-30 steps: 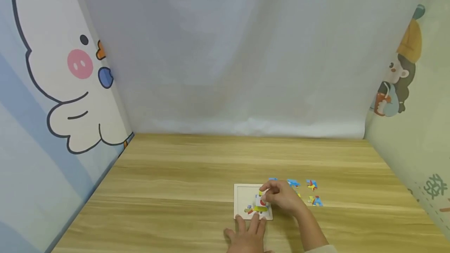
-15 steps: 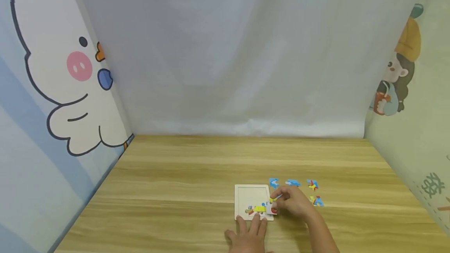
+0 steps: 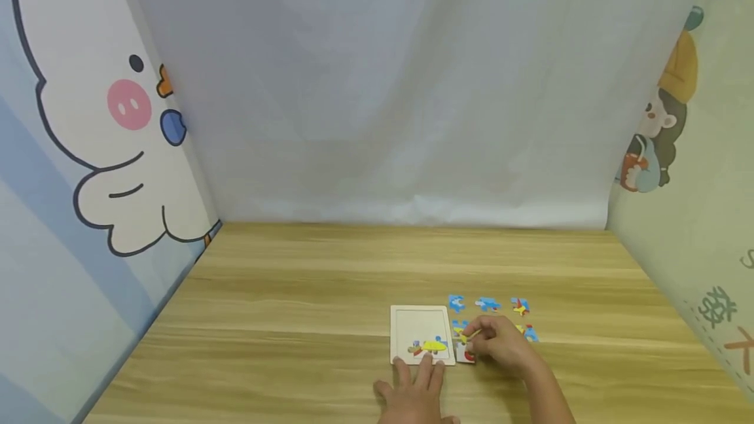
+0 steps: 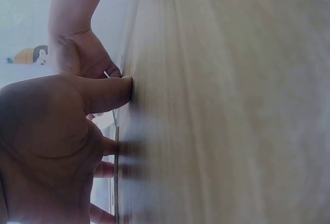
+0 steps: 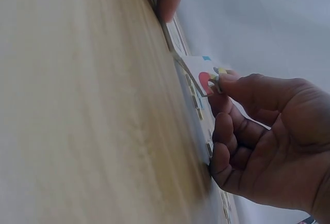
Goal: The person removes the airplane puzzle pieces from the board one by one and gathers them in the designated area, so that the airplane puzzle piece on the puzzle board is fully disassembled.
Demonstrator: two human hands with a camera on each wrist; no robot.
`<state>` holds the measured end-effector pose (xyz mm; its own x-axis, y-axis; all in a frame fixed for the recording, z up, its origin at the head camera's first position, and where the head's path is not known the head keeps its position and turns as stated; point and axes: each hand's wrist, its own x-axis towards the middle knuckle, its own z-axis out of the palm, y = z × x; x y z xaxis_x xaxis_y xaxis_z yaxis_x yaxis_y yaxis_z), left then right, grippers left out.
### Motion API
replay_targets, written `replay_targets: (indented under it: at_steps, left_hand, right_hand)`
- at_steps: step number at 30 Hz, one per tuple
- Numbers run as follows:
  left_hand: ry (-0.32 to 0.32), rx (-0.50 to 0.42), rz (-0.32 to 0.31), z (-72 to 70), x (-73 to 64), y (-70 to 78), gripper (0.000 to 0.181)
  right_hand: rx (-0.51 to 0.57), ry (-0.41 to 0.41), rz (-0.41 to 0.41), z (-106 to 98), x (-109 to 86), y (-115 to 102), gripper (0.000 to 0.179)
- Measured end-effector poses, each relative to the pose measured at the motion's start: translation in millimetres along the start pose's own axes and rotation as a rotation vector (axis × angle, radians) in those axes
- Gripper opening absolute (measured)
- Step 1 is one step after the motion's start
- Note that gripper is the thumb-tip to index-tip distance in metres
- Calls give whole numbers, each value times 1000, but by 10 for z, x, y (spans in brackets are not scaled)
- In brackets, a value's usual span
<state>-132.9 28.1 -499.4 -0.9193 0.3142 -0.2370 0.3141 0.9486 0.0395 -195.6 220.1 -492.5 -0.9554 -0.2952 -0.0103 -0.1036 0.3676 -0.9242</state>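
Note:
My right hand (image 3: 502,344) pinches a white jigsaw piece (image 3: 463,353) with a red patch between thumb and fingers. The piece is just right of the square wooden puzzle tray (image 3: 393,335); the right wrist view shows the same jigsaw piece (image 5: 193,69) tilted, one edge low by the tray's side. My left hand (image 3: 412,398) lies spread at the near edge of the tray, its straight fingertips resting on the rim. Inside the tray, joined pieces (image 3: 434,346) with yellow, red and blue fill part of the bottom. My right fingers hide part of the held piece.
Several loose jigsaw pieces lie right of the tray, among them a blue one (image 3: 456,303), another blue one (image 3: 487,304) and a red-and-yellow one (image 3: 520,307). The wooden table (image 3: 283,319) meets a white curtain (image 3: 377,116) behind, with printed walls at both sides.
My right hand has drawn the white piece from over the tray's lower right to the right, past its edge. The yellow piece in the tray is uncovered. My left hand keeps its place.

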Motion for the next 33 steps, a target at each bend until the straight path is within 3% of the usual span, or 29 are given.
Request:
replay_targets:
  at_steps: [4,13,23,33]
  left_hand:
    - [1,-6,-1,7,16,-8,83]
    - [46,4,-1,10,-3,-20,83]
    - [51,-6,7,-2,-8,0,81]
    - [65,-74,17,-18,-27,-20,82]
  right_hand:
    - [-4,-1,1,-11,-19,23,18]
    - [-121,-1,2,37,-24,46,12]
    - [-185,71,40,52,-40,30,15]
    - [-150,17,2,-7,-56,-28,24]
